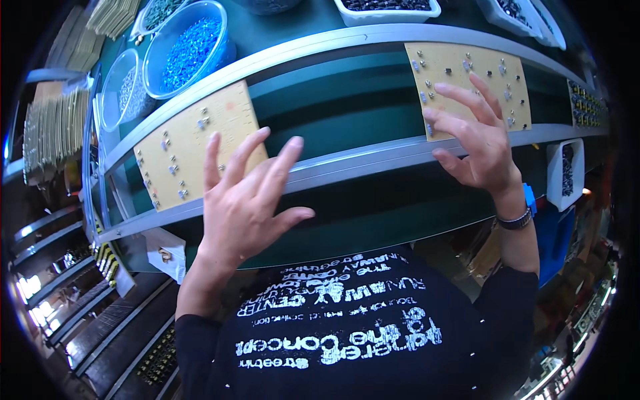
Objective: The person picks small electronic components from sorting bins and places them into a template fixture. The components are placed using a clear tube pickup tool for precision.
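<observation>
The left circuit board (193, 130) lies at 10 o'clock and the right circuit board (443, 55) at 2 o'clock, both flat, thin, tan panels with straight edges, dotted with small shiny metal and dark components. The left hand (243, 207) is over the near right corner of its board, fingers wide apart and thumb out toward 3 o'clock, with nothing held. The right hand (483, 150) is over the lower part of the other board, fingers loosely bent and parted, its grip likewise free; whether either hand touches a board cannot be told.

Both boards span two smooth, silvery metal rails, the far rail (313, 48) and the near rail (373, 160), which look curved in the fisheye view. Between them shows a dark green surface (327, 93), banded with shadow.

Toward 11 o'clock stands a round translucent bowl (227, 57) of glossy blue pieces, with a bowl of pale bits (109, 107) beside it at 10. A white plastic tray (393, 17) of dark parts sits near 12:30, and a smaller white tray (555, 170) at 3. Upright tan panels (53, 137) are packed between 9 and 10; dark slatted racks (100, 327) fill 8 o'clock.
</observation>
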The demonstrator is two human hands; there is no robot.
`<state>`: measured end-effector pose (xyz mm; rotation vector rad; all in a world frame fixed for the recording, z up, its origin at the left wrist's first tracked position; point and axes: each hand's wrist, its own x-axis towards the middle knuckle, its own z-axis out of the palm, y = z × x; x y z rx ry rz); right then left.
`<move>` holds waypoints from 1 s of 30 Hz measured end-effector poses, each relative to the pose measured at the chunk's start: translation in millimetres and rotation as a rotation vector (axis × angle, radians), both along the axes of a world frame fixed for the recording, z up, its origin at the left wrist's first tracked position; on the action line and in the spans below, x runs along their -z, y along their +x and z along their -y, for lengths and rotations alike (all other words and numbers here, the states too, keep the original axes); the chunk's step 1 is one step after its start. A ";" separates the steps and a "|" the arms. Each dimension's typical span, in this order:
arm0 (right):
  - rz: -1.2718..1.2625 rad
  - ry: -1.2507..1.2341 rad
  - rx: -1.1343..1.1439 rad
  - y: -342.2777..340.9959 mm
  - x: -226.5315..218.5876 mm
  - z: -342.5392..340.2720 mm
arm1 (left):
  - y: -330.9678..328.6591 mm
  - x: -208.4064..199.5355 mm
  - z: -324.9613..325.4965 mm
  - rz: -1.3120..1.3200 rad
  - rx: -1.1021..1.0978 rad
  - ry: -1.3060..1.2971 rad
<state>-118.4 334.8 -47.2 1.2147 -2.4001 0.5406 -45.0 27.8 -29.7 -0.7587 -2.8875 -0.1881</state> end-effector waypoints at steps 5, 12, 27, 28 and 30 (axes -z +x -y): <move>-0.059 -0.143 0.162 5.7 -10.8 -21.6 | 11.9 5.2 40.3 -0.006 -0.134 0.043; 0.050 -0.006 0.969 24.7 26.5 -96.3 | 25.6 2.6 78.1 -0.005 -0.324 0.030; 0.351 -0.059 0.992 16.9 22.9 -117.1 | 60.0 20.0 154.7 -0.308 -0.753 0.220; 0.358 -0.048 0.983 11.1 31.5 -112.6 | 72.3 18.3 160.4 -0.292 -0.794 0.208; 0.321 0.030 1.040 10.2 17.2 -111.4 | 66.4 28.5 168.9 -0.295 -1.000 0.177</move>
